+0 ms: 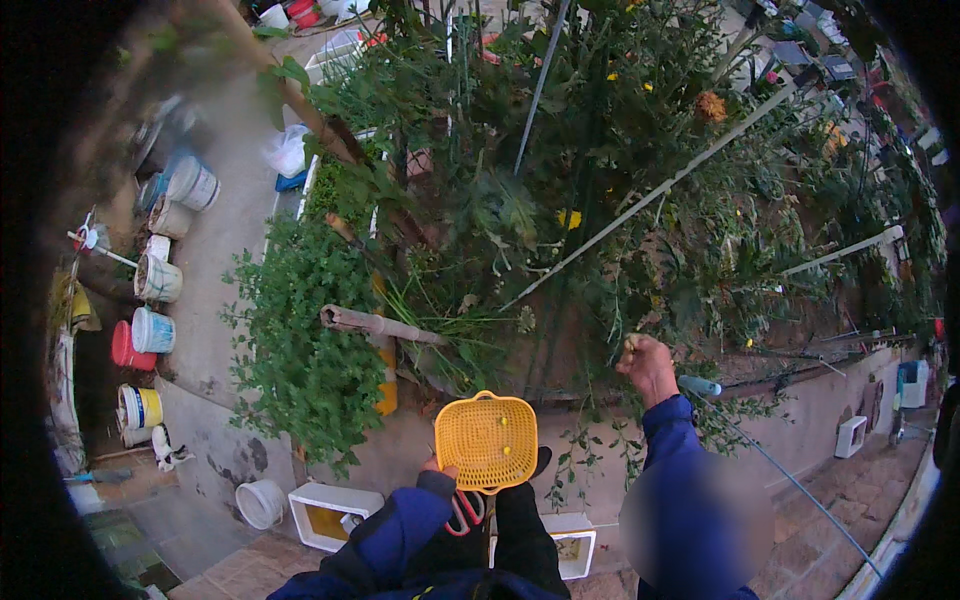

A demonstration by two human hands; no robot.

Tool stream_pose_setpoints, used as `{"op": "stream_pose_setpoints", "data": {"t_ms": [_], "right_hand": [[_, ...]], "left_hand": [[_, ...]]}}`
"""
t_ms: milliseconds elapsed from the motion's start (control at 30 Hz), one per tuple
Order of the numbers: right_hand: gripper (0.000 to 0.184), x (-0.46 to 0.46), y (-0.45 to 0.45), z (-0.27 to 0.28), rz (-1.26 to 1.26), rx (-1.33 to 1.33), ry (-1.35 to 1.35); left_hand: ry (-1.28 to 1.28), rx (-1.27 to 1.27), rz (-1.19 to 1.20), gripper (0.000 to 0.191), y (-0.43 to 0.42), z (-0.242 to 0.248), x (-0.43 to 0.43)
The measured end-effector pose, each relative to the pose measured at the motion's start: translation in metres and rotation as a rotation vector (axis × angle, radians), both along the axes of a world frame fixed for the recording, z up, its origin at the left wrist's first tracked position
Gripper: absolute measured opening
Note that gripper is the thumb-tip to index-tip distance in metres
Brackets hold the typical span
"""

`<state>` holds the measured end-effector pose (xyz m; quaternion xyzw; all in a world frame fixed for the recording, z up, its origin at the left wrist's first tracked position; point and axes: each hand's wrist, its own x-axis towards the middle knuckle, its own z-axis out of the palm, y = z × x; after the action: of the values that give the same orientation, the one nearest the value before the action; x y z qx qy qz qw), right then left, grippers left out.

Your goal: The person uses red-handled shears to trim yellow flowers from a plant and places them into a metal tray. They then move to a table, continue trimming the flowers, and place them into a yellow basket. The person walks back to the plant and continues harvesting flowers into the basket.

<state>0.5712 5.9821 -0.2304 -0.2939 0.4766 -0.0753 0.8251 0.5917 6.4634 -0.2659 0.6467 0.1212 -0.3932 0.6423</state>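
My left hand grips the lower left rim of a yellow plastic basket. Two small yellow flower heads lie on the basket's mesh bottom. Just below the basket show the red-and-grey handles of a pair of scissors; their blades are hidden, and whether the left hand also holds them is unclear. My right hand reaches out over the near edge of the planted bed, fingers curled in beside thin green stems. Something small and pale may be at its fingertips, too small to make out.
A low concrete wall borders the bed. Bamboo poles and a long pale stick cross the plants. White foam boxes and a white bucket stand below. Several buckets line the path at left.
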Motion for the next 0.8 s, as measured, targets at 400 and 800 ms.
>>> {"op": "stream_pose_setpoints", "data": {"t_ms": [400, 800], "right_hand": [[0.008, -0.026, 0.025, -0.041, 0.081, 0.427, 0.363], [0.011, -0.044, 0.132, 0.070, 0.223, -0.420, 0.256]], "left_hand": [[0.020, -0.057, -0.032, 0.042, -0.009, 0.011, 0.015], [-0.007, -0.107, -0.036, 0.042, -0.011, -0.010, 0.019]]}}
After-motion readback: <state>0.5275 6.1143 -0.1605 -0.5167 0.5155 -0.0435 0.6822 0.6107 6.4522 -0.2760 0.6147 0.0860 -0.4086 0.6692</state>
